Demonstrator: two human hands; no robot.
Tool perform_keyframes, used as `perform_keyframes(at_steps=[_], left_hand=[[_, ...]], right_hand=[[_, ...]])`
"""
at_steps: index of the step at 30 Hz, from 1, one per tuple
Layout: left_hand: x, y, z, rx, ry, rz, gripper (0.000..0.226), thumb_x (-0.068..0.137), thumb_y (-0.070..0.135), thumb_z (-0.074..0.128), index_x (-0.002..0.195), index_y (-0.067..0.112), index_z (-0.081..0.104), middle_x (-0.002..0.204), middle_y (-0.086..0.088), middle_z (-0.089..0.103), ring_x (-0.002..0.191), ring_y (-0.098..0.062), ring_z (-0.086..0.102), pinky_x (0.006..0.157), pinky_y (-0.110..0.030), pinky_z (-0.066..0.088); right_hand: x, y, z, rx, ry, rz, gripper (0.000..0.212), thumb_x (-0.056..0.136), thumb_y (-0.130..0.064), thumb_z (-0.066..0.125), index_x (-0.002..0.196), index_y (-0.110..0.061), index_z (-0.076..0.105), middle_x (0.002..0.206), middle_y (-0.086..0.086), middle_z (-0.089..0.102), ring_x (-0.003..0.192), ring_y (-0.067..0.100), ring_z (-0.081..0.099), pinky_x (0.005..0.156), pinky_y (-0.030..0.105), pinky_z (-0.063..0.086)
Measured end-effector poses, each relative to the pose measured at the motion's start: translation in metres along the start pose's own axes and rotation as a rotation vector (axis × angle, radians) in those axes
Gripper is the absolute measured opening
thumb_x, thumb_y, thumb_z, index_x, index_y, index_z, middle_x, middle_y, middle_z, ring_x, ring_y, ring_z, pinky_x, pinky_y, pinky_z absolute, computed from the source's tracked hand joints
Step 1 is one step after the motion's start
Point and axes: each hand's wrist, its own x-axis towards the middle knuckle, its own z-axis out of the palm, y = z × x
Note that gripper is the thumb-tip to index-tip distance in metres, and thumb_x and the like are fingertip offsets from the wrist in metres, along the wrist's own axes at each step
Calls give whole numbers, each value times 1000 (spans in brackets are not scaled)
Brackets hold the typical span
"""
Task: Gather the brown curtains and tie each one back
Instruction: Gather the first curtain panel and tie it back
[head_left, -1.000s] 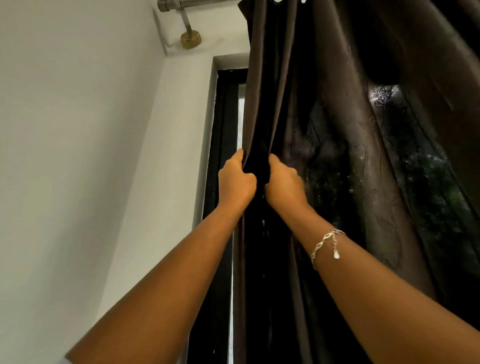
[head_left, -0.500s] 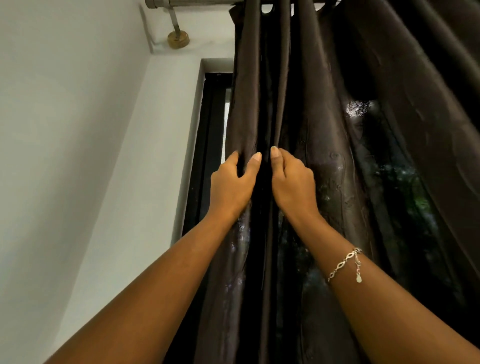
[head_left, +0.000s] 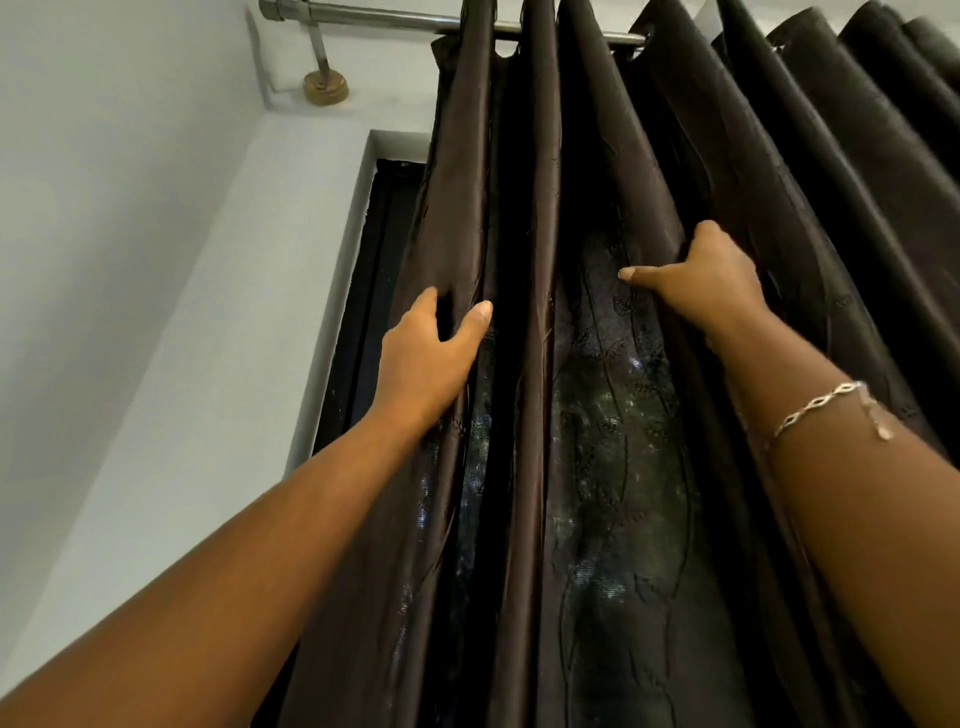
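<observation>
Head view: the brown curtain hangs in deep folds from the metal rod, its edge beside the dark window frame. The left hand pinches the outermost fold between thumb and fingers. Higher and well to the right, the right hand grips another fold, fingers curled round it, thumb pointing left, a bracelet on that wrist.

Your head camera looks steeply upward from behind your raised arms, close to the brown curtains, with the curtain rod high above your left hand and right hand.
</observation>
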Motion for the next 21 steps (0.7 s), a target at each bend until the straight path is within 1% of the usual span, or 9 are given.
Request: perform_keyframes(at_steps=[2, 5, 11, 13, 15, 17, 19, 20, 21], left_hand=[[2, -1, -3, -2, 7, -2, 69, 90, 46, 50, 145, 12, 25, 151, -7, 31, 138, -21, 31, 109, -32, 28], [6, -3, -9, 14, 23, 0, 69, 89, 45, 52, 145, 13, 26, 150, -6, 33, 137, -21, 33, 109, -32, 28], [13, -3, -26, -31, -5, 17, 69, 88, 44, 53, 144, 12, 29, 147, -5, 38, 134, -20, 38, 112, -38, 32], [14, -4, -33, -32, 12, 28, 65, 88, 40, 55, 142, 12, 34, 140, 0, 46, 127, -15, 45, 106, -23, 36], [16, -3, -44, -34, 34, 55, 54, 89, 35, 57, 134, 10, 44, 118, 11, 53, 107, -4, 52, 87, -6, 41], [20, -5, -57, -43, 34, 64, 52, 89, 34, 57, 132, 8, 45, 125, 4, 55, 116, -11, 53, 95, -21, 45], [24, -7, -71, -9, 38, 41, 56, 89, 36, 55, 131, 1, 44, 132, -18, 52, 122, -28, 50, 102, -37, 42], [26, -9, -79, 3, 57, 45, 48, 89, 36, 55, 119, -2, 50, 118, -22, 55, 110, -31, 53, 93, -33, 45], [27, -10, -87, 15, 79, 39, 38, 90, 36, 53, 98, -1, 55, 107, -17, 53, 101, -27, 51, 77, -27, 46]], right_hand=[[2, -1, 2, 33, -115, 46, 49, 85, -21, 63, 125, 0, 45, 127, 21, 53, 117, 39, 49, 97, 45, 43], [-6, -7, 14, -59, -81, -33, 38, 88, -2, 42, 125, 0, 47, 125, 29, 52, 117, 43, 48, 94, 43, 41], [-26, -50, 63, -56, -149, -211, 28, 93, -5, 35, 117, -2, 50, 123, 24, 55, 115, 41, 50, 90, 39, 40], [-29, -69, 79, -22, -189, -243, 30, 96, -12, 36, 120, -4, 51, 125, 22, 55, 115, 40, 51, 91, 37, 41], [-32, -89, 93, -7, -209, -256, 31, 96, -15, 37, 122, -6, 52, 126, 21, 55, 116, 39, 51, 91, 37, 41], [-34, -107, 104, 31, -226, -255, 31, 95, -18, 39, 121, -6, 53, 126, 21, 55, 116, 39, 51, 91, 37, 42], [-38, -124, 114, 82, -260, -244, 30, 95, -18, 40, 120, -6, 54, 125, 21, 55, 115, 38, 52, 92, 37, 42], [-40, -133, 119, 103, -277, -246, 30, 95, -17, 40, 120, -6, 55, 125, 21, 56, 114, 38, 52, 92, 37, 42], [-43, -142, 123, 123, -291, -254, 30, 95, -17, 40, 119, -6, 55, 125, 21, 56, 115, 38, 52, 92, 36, 42]])
